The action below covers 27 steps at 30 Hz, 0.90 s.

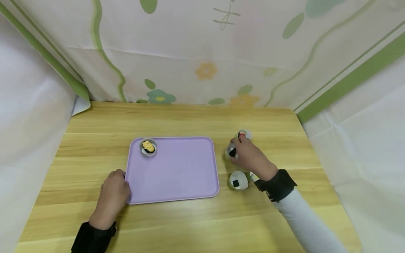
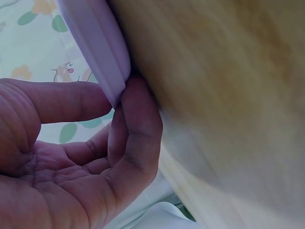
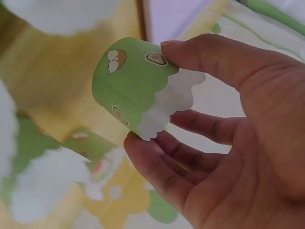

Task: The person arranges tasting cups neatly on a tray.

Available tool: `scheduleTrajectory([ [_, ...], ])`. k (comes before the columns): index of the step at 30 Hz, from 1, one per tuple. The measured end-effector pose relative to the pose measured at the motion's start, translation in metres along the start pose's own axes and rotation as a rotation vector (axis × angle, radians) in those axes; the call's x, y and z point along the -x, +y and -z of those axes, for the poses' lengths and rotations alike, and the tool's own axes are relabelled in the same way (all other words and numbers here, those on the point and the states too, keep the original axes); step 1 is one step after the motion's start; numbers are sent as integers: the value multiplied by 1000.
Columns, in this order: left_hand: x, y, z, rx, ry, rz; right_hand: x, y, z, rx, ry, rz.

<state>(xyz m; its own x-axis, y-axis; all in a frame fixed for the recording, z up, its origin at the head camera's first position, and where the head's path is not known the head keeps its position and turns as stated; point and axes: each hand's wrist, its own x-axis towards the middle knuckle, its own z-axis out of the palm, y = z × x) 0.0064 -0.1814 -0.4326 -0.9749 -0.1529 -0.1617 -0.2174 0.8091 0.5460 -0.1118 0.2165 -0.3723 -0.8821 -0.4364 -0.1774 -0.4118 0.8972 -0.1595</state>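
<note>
Left hand [image 1: 112,196] pinches the near-left edge of the purple tray [image 1: 180,172] on the wooden table [image 1: 190,225]. Right hand [image 1: 250,156] pinches a green paper cup [image 3: 138,86], right of the tray. 1 sushi cup [image 1: 148,147] sits in the tray's far-left corner; another rice ball cup [image 1: 238,180] sits just beside the right wrist.

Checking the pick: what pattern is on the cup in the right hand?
Green cup with white scalloped edge and avocado prints; right wrist view.

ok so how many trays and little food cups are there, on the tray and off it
purple tray: 1
food cup on the tray: 1
food cups off the tray: 3 (held cup in the right hand, far cup, near cup)
total: 5; a possible sixth is mostly hidden behind the wrist
</note>
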Motion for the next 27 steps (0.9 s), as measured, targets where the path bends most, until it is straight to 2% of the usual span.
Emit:
scheduleTrajectory([
  [6, 1, -1, -1, -2, 24, -6, -10, -5, 16, 37, 76, 63],
  [12, 0, -1, -2, -10, 48, -30, -20, -20, 29, 62, 113, 130],
  [16, -3, 5, -6, -20, 76, -54, -29, -29, 34, 51, 129, 170],
  [22, -10, 14, -13, -64, 109, -114, -41, -47, 35, 48, 120, 173],
  [27, -13, 17, -16, -69, 116, -119, -55, -63, 26, 28, 111, 193],
])
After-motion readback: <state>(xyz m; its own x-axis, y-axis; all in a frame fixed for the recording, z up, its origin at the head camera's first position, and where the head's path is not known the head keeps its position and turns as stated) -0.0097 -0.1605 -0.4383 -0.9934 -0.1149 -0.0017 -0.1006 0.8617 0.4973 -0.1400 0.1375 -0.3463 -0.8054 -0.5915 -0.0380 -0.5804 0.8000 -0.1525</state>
